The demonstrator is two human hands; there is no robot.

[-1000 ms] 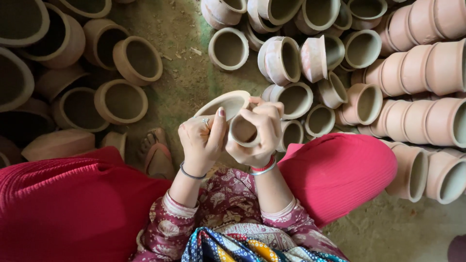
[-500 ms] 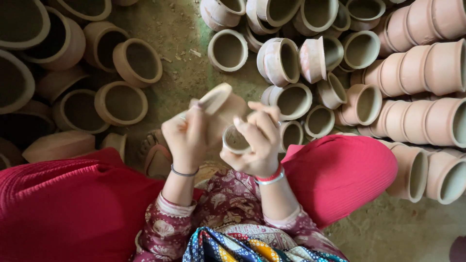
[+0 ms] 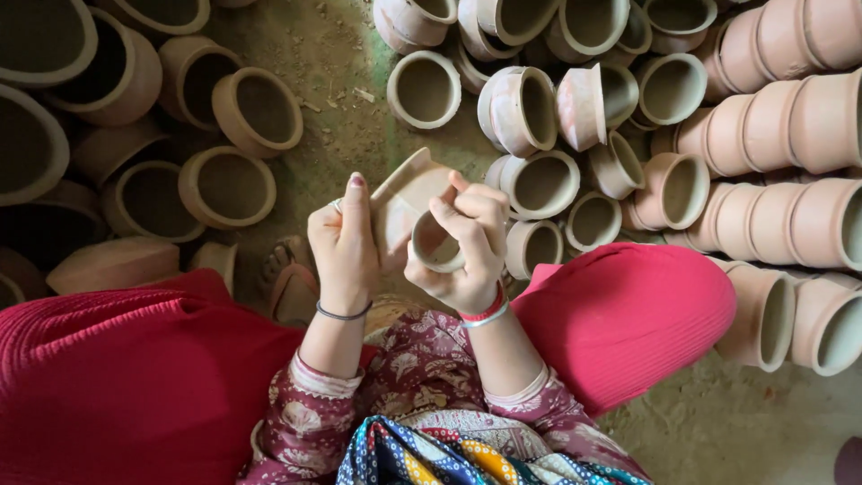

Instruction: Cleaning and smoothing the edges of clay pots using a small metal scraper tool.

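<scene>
My left hand (image 3: 346,247) grips a pale, unfired clay pot (image 3: 409,193) by its side, with the rim tilted up and away. My right hand (image 3: 467,242) curls around a small round clay piece (image 3: 437,247) pressed against the pot's body; whether it is a separate cup or part of the pot I cannot tell. Both hands meet in front of my chest, above my red-clad knees (image 3: 628,314). A dark band sits on my left wrist and red and white bangles on my right wrist.
Unfired clay pots surround me on the dirt floor (image 3: 332,54): large wide ones (image 3: 224,184) at the left, smaller ones (image 3: 539,184) ahead, and stacked rows lying on their sides (image 3: 772,126) at the right. A sandalled foot (image 3: 292,283) shows beside my left knee.
The pot has turned in my hands: its open mouth faced up a second ago, now its rim is edge-on and tilted. My left hand shifted lower along the pot's side.
</scene>
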